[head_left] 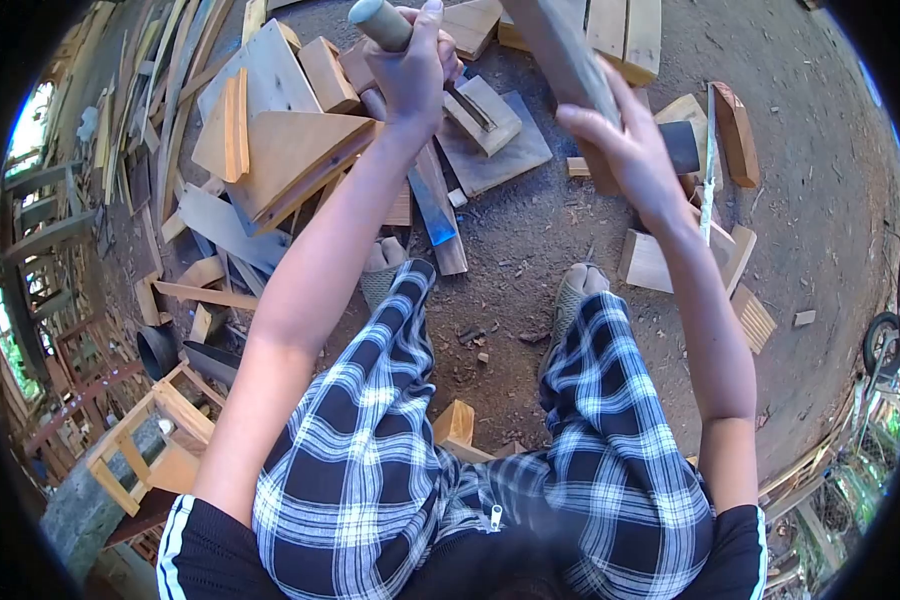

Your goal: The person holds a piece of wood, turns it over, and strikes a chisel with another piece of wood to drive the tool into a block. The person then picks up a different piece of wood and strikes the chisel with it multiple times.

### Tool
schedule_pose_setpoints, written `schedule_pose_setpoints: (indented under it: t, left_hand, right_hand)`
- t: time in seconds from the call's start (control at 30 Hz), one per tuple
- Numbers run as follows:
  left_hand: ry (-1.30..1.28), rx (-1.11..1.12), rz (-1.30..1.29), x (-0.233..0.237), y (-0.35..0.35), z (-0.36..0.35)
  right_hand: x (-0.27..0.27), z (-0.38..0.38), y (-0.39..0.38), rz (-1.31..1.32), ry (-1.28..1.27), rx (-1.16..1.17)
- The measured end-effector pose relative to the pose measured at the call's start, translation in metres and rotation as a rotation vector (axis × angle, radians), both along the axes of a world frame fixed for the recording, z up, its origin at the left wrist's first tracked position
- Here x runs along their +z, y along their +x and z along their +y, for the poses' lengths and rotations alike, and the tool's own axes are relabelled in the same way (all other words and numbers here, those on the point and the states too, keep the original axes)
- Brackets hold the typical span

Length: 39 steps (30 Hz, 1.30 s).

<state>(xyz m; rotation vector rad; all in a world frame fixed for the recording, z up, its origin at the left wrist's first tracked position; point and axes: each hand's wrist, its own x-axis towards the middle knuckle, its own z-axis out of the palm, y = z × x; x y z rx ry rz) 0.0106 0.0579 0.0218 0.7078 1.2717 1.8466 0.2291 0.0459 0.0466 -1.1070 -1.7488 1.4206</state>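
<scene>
My left hand [420, 75] is closed round the wooden handle of a chisel [381, 25], whose top sticks out above the fist. Below the fist, the dark blade slants down to a slot in a small pale wood block [485, 116]. That block lies on a flat square board [518, 150] on the ground. My right hand [632, 150] grips a thick wooden bar [560, 50], raised and slightly blurred, to the right of the block. Part of the bar's grip is hidden behind my fingers.
Offcuts and boards [295, 155] pile up at the left, with long strips [175, 90] behind. To the right lie a handsaw [710, 160], a brown wood piece [736, 135] and loose blocks [648, 262]. A small wooden frame [135, 455] stands lower left. My feet flank bare dirt.
</scene>
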Motion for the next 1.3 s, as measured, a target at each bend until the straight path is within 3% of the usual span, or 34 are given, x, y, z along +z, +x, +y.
schedule_pose_setpoints:
  t: [0.13,0.37,0.7,0.77,0.93,1.3]
  left_hand:
    - [-0.005,0.061,-0.043,0.000,0.001,0.004]
    - [-0.012,0.129,-0.036,0.004,0.000,0.005]
    - [-0.062,0.138,0.006,0.020,0.007,0.003]
    - [0.087,0.077,0.182,0.021,0.008,0.003]
    - [-0.005,0.089,0.121,0.019,0.015,0.006]
    - [-0.030,0.089,0.288,0.015,0.018,0.006]
  right_hand:
    - [-0.028,-0.028,0.012,-0.075,-0.318,0.019]
    - [-0.049,-0.044,0.021,-0.078,-0.423,0.022]
    - [-0.049,-0.049,0.023,-0.162,-0.406,0.023]
    - [-0.050,-0.049,0.023,-0.164,-0.389,0.007]
    - [-0.048,-0.048,0.022,-0.148,-0.433,0.013]
    - [-0.057,-0.047,0.027,-0.158,-0.408,0.018]
